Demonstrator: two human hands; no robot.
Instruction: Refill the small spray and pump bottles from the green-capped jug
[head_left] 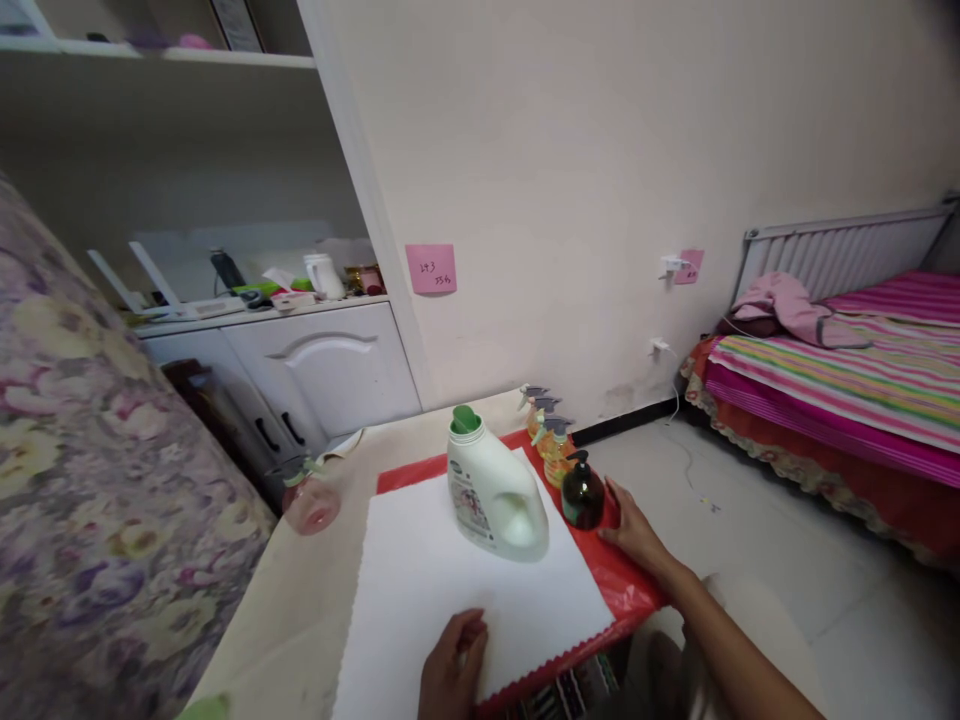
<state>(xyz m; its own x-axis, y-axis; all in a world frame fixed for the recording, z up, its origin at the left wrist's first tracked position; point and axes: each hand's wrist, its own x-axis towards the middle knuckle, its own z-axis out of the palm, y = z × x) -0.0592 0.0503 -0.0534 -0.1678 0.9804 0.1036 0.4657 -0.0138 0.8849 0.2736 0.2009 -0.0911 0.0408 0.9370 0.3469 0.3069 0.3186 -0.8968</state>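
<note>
Spread open, the right hand flanks the dark bottle, the left hand curling half-open over the paper

Dk brn pump btl, pale grn jug

Hidden tips, cut edges, tiny print

R hand: can't tell if fingertips touch dark pump btl. L hand: some fingertips curled out of view, wrist cut by btm edge. Rear spray btls part-hidden behind front ones; no. unclear. Label print on white jug too sm. to read. Green thing, btm L, mostly cut off. Pink item up top blurred.
</note>
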